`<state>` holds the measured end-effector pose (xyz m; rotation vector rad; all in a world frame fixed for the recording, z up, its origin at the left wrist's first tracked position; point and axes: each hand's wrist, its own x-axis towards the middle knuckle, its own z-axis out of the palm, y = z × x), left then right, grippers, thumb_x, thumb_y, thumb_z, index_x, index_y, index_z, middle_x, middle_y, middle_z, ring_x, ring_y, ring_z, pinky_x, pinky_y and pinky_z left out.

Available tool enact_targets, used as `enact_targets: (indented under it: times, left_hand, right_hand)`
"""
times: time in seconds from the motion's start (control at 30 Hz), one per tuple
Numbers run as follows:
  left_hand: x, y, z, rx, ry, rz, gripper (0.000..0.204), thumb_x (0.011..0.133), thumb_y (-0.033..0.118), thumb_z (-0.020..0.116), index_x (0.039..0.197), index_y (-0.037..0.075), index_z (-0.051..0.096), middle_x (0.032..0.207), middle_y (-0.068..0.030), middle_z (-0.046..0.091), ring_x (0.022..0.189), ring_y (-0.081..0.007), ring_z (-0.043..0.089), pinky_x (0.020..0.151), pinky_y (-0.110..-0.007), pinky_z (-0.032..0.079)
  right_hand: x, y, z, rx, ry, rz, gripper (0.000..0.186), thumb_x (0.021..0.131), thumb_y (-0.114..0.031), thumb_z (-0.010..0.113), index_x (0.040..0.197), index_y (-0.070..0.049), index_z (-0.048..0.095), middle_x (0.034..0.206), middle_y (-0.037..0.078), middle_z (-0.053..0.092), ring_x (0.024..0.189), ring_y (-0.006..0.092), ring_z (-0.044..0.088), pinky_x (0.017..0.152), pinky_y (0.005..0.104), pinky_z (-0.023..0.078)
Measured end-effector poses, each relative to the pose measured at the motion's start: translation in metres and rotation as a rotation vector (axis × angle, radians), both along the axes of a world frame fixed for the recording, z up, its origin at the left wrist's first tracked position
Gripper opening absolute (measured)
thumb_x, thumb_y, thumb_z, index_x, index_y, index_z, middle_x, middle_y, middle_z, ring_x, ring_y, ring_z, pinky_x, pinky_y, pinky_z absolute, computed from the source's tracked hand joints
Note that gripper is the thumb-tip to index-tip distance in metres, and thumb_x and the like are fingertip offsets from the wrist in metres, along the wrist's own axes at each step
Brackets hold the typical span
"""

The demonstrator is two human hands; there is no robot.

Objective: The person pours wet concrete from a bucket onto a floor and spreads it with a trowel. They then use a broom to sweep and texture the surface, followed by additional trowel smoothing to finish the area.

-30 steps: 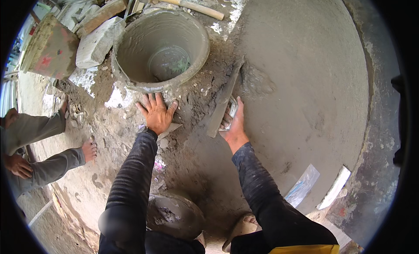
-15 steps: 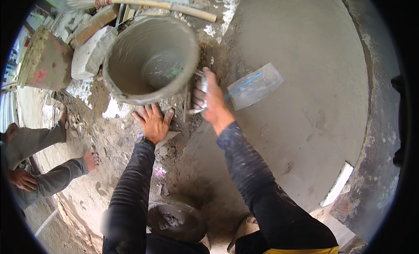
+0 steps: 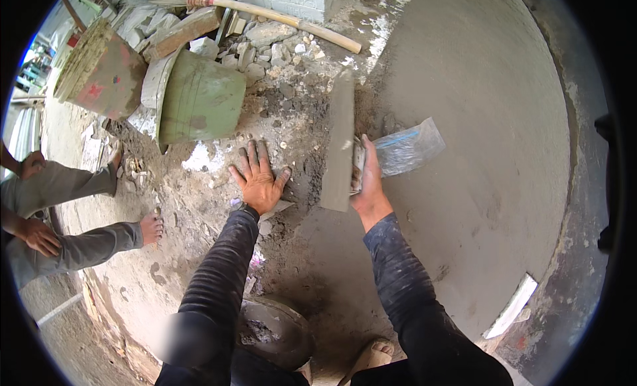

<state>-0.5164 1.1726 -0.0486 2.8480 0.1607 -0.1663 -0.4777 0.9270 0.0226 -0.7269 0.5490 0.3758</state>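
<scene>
My right hand grips the handle of a plastering trowel. Its long flat blade, coated in grey mortar, is tilted up on edge over the border between rubble and smoothed mortar. My left hand presses on the dirty ground with fingers spread, holding nothing. Beyond it a green bucket lies tipped on its side, its mouth facing left. Just right of my right hand, a clear plastic packet with a blue stripe lies on the smooth wet mortar.
A mortar-stained bucket stands far left beside bricks and rubble. A broom lies across the back. Another person's bare foot rests at left. Near my feet is a mortar pail; a white strip lies at right.
The green bucket has gone from mouth towards me to lying on its side, farther left. My right hand has carried the trowel rightward and turned its blade up. My left hand still rests on the ground.
</scene>
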Motion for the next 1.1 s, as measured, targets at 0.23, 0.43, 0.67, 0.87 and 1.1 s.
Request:
enact_targets:
  times: [0.23,0.43,0.67,0.87,1.1]
  left_hand:
    - [0.005,-0.002,-0.003,0.035,0.030,-0.006,0.096,0.099,0.062,0.053,0.169,0.018,0.005,0.175,-0.0162,0.004,0.159,-0.0460,0.000,0.120,-0.072,-0.008]
    - [0.007,-0.019,0.030,0.030,-0.061,0.059,0.088,0.098,0.060,0.055,0.169,0.024,0.015,0.175,-0.0170,0.003,0.159,-0.0468,0.003,0.120,-0.072,-0.006]
    - [0.065,-0.201,0.058,0.027,-0.375,-0.509,0.054,0.095,0.048,0.065,0.139,0.017,0.064,0.160,-0.0172,0.043,0.154,-0.0423,0.025,0.122,-0.068,0.014]
    - [0.108,-0.186,0.090,0.145,-0.198,-0.459,0.041,0.093,0.041,0.068,0.122,0.013,0.075,0.133,-0.0131,0.067,0.138,-0.0297,0.051,0.115,-0.059,0.035]
    - [0.039,-0.016,0.193,0.376,-0.533,-0.319,0.055,0.091,0.039,0.071,0.135,0.006,0.065,0.134,-0.0128,0.066,0.121,-0.0334,0.062,0.103,-0.045,0.049]
  right_hand:
    - [-0.008,0.007,0.020,-0.270,-0.145,0.214,0.050,0.096,-0.065,0.061,0.078,-0.019,0.051,0.051,-0.007,0.036,0.038,0.0088,0.032,0.037,0.0277,0.027]
    - [-0.089,-0.131,0.060,-0.333,-0.038,0.370,0.049,0.099,-0.061,0.057,0.080,-0.017,0.057,0.050,-0.006,0.039,0.036,0.0089,0.033,0.033,0.0248,0.026]
    - [-0.270,-0.257,0.059,0.025,0.179,0.207,0.052,0.107,-0.055,0.041,0.079,-0.013,0.056,0.046,-0.001,0.039,0.032,0.0138,0.034,0.032,0.0309,0.034]
    - [-0.336,-0.271,0.042,0.052,0.273,0.099,0.052,0.106,-0.057,0.041,0.083,-0.013,0.056,0.046,0.000,0.039,0.032,0.0151,0.035,0.033,0.0312,0.036]
    - [-0.279,-0.283,0.036,-0.895,-0.023,0.344,0.043,0.099,-0.043,0.060,0.099,-0.001,0.062,0.065,0.010,0.060,0.053,0.0216,0.059,0.052,0.0391,0.051]
